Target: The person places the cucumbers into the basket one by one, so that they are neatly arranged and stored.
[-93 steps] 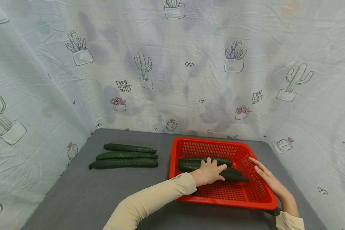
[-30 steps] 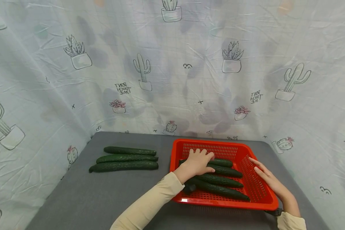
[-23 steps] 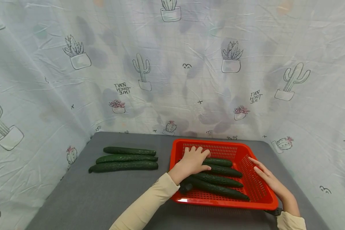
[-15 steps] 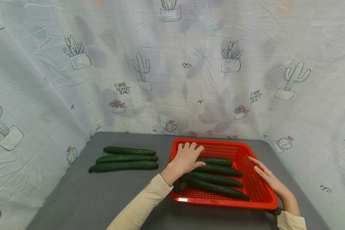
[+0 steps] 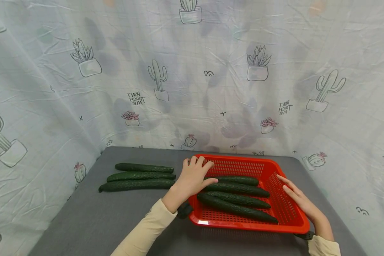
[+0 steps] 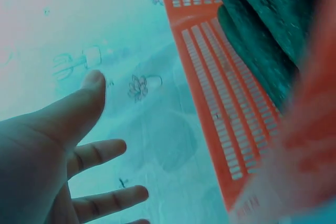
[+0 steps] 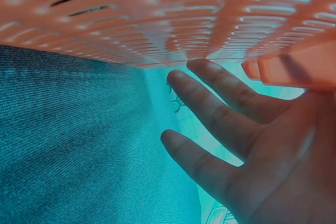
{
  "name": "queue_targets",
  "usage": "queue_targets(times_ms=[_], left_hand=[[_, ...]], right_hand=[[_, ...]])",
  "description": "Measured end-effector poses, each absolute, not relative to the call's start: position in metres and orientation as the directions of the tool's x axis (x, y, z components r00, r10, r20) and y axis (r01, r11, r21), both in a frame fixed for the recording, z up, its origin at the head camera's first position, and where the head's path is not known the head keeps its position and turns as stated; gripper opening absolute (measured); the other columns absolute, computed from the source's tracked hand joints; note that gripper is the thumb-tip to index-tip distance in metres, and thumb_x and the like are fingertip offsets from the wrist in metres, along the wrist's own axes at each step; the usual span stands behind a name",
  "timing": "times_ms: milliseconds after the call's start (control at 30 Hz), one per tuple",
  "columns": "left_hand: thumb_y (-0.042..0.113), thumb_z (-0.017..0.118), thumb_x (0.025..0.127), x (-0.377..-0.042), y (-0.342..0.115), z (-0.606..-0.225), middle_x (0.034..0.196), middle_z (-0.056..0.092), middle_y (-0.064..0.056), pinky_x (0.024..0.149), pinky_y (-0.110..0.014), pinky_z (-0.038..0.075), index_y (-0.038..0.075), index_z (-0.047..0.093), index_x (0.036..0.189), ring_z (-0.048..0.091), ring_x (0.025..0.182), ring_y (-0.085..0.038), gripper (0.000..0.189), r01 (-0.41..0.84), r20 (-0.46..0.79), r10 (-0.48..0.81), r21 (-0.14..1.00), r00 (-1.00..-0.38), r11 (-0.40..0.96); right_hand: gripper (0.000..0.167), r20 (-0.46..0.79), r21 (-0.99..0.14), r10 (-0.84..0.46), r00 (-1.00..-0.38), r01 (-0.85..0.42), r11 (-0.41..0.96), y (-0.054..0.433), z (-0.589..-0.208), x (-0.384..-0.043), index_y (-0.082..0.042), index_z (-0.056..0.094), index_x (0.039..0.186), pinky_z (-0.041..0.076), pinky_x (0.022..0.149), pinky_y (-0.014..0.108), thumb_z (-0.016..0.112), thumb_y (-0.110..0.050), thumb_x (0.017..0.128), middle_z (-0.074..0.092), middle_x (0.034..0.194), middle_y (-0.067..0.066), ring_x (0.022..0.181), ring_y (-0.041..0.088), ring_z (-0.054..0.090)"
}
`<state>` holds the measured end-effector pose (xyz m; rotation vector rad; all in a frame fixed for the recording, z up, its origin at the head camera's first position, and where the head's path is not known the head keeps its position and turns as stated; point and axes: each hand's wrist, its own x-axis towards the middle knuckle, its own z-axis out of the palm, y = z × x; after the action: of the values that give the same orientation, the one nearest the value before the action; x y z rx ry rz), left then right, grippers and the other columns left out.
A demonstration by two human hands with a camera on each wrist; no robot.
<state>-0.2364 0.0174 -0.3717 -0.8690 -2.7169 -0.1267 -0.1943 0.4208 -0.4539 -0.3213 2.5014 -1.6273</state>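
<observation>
My left hand (image 5: 189,180) is over the left rim of a red perforated plastic basket (image 5: 236,224), fingers spread and holding nothing. The left wrist view shows its thumb (image 6: 79,106) apart from the other fingers, with the basket wall (image 6: 202,98) off to the side. Inside the basket several dark green cucumbers (image 5: 240,209) lie roughly side by side, their left ends partly behind my left hand. At the right wall, my right hand (image 5: 302,204) rests with straight fingers against the basket. In the right wrist view, its extended fingers (image 7: 215,114) lie along the outside of the slotted wall.
Three more cucumbers (image 5: 137,184) lie in a row on the grey table (image 5: 92,217), left of the basket. A pale curtain (image 5: 192,89) printed with cactus drawings surrounds the table at the back and sides.
My left hand has come off the cucumbers and moved left to the basket's rim. The cucumbers in the basket are now spread toward its near side. My right hand stays in place.
</observation>
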Motion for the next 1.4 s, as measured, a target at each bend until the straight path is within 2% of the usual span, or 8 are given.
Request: queue_targets(times_ms=[200,300,533,833,967,1067,1200,1400], left_hand=[[0.061,0.045,0.087,-0.239,-0.004,-0.378,0.125,0.046,-0.007,0.099,-0.053,0.03,0.026,0.048,0.129,0.038,0.117,-0.028,0.056,0.555,0.332,0.525,-0.007,-0.784,0.832],[0.059,0.045,0.088,-0.241,-0.015,-0.384,0.126,0.046,-0.008,0.1,-0.055,0.029,0.025,0.048,0.129,0.038,0.118,-0.029,0.053,0.548,0.367,0.506,0.014,-0.781,0.836],[0.048,0.05,0.091,-0.245,-0.041,-0.405,0.123,0.048,-0.009,0.099,-0.057,0.028,0.024,0.05,0.127,0.04,0.115,-0.03,0.043,0.525,0.44,0.442,0.083,-0.782,0.847],[0.046,0.054,0.09,-0.246,-0.072,-0.434,0.12,0.049,-0.011,0.096,-0.056,0.03,0.022,0.053,0.125,0.042,0.112,-0.032,0.043,0.46,0.417,0.372,0.131,-0.829,0.878],[0.045,0.056,0.089,-0.246,-0.087,-0.446,0.119,0.048,-0.011,0.091,-0.056,0.033,0.021,0.053,0.124,0.041,0.111,-0.033,0.043,0.427,0.381,0.342,0.165,-0.859,0.889],[0.044,0.057,0.089,-0.247,-0.1,-0.455,0.12,0.047,-0.012,0.088,-0.056,0.034,0.02,0.053,0.125,0.04,0.111,-0.034,0.043,0.392,0.35,0.313,0.181,-0.883,0.902],[0.042,0.06,0.088,-0.248,-0.116,-0.465,0.119,0.047,-0.014,0.086,-0.058,0.034,0.019,0.052,0.126,0.04,0.111,-0.037,0.045,0.355,0.352,0.279,0.173,-0.893,0.919],[0.04,0.062,0.087,-0.25,-0.138,-0.476,0.118,0.048,-0.019,0.086,-0.061,0.034,0.015,0.052,0.126,0.042,0.11,-0.041,0.048,0.3,0.325,0.231,0.178,-0.917,0.937]], right_hand=[[0.048,0.003,-0.911,-0.253,-0.967,-0.107,0.399,0.421,-0.455,-0.194,-0.009,0.015,0.148,0.051,0.079,0.027,0.027,-0.022,0.104,0.029,0.136,-0.01,0.106,0.0,0.055],[0.048,-0.003,-0.917,-0.254,-0.967,-0.099,0.386,0.42,-0.455,-0.195,-0.01,0.015,0.148,0.052,0.079,0.029,0.027,-0.022,0.104,0.029,0.137,-0.005,0.105,0.002,0.056],[0.048,-0.009,-0.921,-0.255,-0.967,-0.091,0.379,0.419,-0.455,-0.195,-0.01,0.014,0.148,0.052,0.078,0.03,0.027,-0.022,0.104,0.026,0.141,0.006,0.105,0.004,0.057],[0.048,0.001,-0.916,-0.252,-0.968,-0.101,0.387,0.42,-0.455,-0.195,-0.01,0.015,0.148,0.052,0.078,0.029,0.027,-0.022,0.103,0.031,0.136,-0.005,0.106,0.004,0.056],[0.048,-0.009,-0.924,-0.257,-0.966,-0.09,0.371,0.42,-0.454,-0.195,-0.01,0.015,0.148,0.053,0.078,0.032,0.027,-0.023,0.103,0.03,0.138,0.005,0.104,0.008,0.058],[0.048,0.002,-0.904,-0.246,-0.969,-0.107,0.414,0.42,-0.455,-0.195,-0.01,0.016,0.148,0.05,0.08,0.026,0.028,-0.023,0.103,0.026,0.143,0.013,0.108,0.0,0.053],[0.047,0.027,-0.872,-0.232,-0.972,-0.137,0.47,0.421,-0.455,-0.196,-0.01,0.019,0.148,0.045,0.082,0.018,0.028,-0.023,0.103,0.021,0.147,0.016,0.11,-0.012,0.043],[0.047,0.049,-0.876,-0.246,-0.968,-0.16,0.456,0.419,-0.455,-0.196,-0.007,0.019,0.147,0.045,0.082,0.018,0.028,-0.022,0.103,0.022,0.146,0.017,0.11,-0.011,0.045]])
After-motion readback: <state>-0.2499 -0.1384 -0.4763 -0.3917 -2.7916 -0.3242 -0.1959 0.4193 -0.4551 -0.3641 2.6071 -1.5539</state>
